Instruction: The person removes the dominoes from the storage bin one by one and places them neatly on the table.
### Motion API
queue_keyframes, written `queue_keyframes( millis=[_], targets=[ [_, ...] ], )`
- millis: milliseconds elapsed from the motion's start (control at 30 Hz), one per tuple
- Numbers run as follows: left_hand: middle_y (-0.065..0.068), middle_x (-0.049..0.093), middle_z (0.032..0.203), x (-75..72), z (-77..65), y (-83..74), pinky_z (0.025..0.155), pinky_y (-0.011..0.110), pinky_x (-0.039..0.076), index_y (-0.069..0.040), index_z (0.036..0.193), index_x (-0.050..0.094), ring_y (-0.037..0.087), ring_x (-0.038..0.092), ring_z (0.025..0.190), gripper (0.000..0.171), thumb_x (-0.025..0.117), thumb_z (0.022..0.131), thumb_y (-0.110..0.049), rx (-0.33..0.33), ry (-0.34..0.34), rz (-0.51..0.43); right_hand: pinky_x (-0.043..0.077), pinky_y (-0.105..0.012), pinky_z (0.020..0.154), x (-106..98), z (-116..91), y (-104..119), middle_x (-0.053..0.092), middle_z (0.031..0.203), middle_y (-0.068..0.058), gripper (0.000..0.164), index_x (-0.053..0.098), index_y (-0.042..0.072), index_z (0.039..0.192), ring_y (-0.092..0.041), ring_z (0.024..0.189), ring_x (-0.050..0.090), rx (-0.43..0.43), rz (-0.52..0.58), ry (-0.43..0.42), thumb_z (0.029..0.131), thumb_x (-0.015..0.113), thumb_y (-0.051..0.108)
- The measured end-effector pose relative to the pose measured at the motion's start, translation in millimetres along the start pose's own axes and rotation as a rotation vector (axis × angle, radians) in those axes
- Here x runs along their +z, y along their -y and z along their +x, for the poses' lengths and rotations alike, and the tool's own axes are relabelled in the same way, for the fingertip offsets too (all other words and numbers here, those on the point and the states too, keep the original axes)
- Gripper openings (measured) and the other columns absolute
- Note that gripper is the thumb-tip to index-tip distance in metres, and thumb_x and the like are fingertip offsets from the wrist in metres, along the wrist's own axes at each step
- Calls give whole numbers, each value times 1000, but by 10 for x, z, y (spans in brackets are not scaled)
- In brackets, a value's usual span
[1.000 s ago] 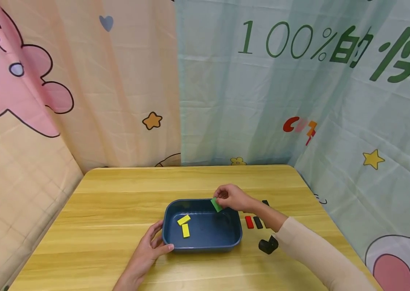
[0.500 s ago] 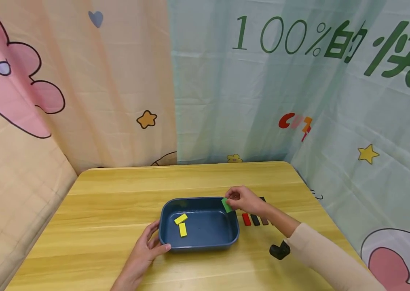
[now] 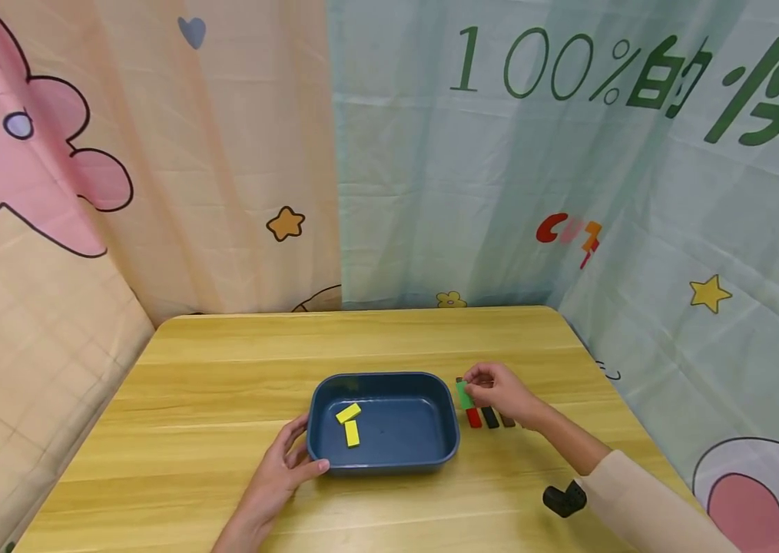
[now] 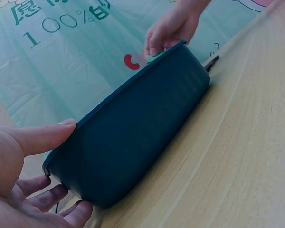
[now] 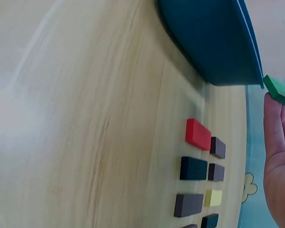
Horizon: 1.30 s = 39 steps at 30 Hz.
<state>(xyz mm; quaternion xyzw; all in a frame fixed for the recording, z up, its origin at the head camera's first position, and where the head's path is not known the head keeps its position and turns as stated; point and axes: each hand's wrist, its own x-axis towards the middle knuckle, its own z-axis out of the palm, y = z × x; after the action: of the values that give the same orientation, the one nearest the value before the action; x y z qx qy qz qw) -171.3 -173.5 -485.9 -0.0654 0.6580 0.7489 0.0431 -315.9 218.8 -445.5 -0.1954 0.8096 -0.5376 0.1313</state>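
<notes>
My left hand (image 3: 275,476) holds the left end of a dark blue plastic tub (image 3: 396,442), thumb on the rim and fingers against the outer wall, as the left wrist view shows. Two yellow blocks (image 3: 352,434) lie inside the tub towards its left. Just beyond the tub's right rim, my right hand (image 3: 505,393) pinches a flat green block (image 5: 275,89) between thumb and fingers. In the right wrist view it is raised above the table, level with the tub's rim.
Two rows of blocks lie on the wooden table (image 3: 210,430) right of the tub: a red block (image 5: 198,134), a black block (image 5: 193,168), a pale yellow block (image 5: 213,198) and several dark ones. A black device (image 3: 565,499) sits by the right sleeve. Printed curtains (image 3: 403,192) stand behind.
My right hand has carried the green block rightward, from over the tub to outside its right rim. My left hand and the yellow blocks have stayed put.
</notes>
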Motion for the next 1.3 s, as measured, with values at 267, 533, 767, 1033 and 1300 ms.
queue_keyframes(
  millis=[267, 533, 767, 1033, 1300],
  targets=[
    [20, 33, 162, 10, -6, -23, 102, 33, 51, -6, 157, 36, 42, 41, 143, 84, 81, 87, 3, 8, 12, -10, 62, -39, 77, -95, -157, -118, 66, 103, -13, 19, 63, -8, 112, -26, 91, 68, 11, -9, -16, 102, 65, 7],
    [23, 33, 162, 28, 11, -48, 104, 40, 50, -6, 157, 37, 44, 42, 141, 85, 82, 86, 1, 12, 11, 33, 63, -37, 74, -32, -376, -227, 65, 96, -10, 21, 61, -10, 111, -22, 85, 66, 106, 66, 2, 98, 68, 5],
    [21, 34, 162, 24, 10, -36, 103, 37, 51, -8, 157, 38, 42, 43, 142, 84, 82, 86, 1, -8, -2, 16, 63, -36, 72, 40, -481, -289, 65, 90, -10, 16, 64, -8, 107, -23, 81, 65, 163, 63, 42, 97, 68, 4],
    [20, 34, 162, 10, -11, -20, 103, 36, 51, -8, 157, 38, 41, 43, 142, 84, 81, 86, 2, -9, -1, 4, 63, -40, 72, 110, -506, -376, 64, 85, -9, 11, 67, -6, 100, -23, 77, 66, 178, -29, 63, 95, 71, 3],
    [19, 34, 162, -5, -5, -7, 103, 36, 51, -9, 156, 39, 40, 43, 142, 83, 82, 86, 1, -17, -10, 20, 62, -36, 65, 175, -509, -330, 65, 80, -6, 7, 70, -3, 95, -21, 70, 65, 187, -169, 2, 92, 74, 2]
  ],
)
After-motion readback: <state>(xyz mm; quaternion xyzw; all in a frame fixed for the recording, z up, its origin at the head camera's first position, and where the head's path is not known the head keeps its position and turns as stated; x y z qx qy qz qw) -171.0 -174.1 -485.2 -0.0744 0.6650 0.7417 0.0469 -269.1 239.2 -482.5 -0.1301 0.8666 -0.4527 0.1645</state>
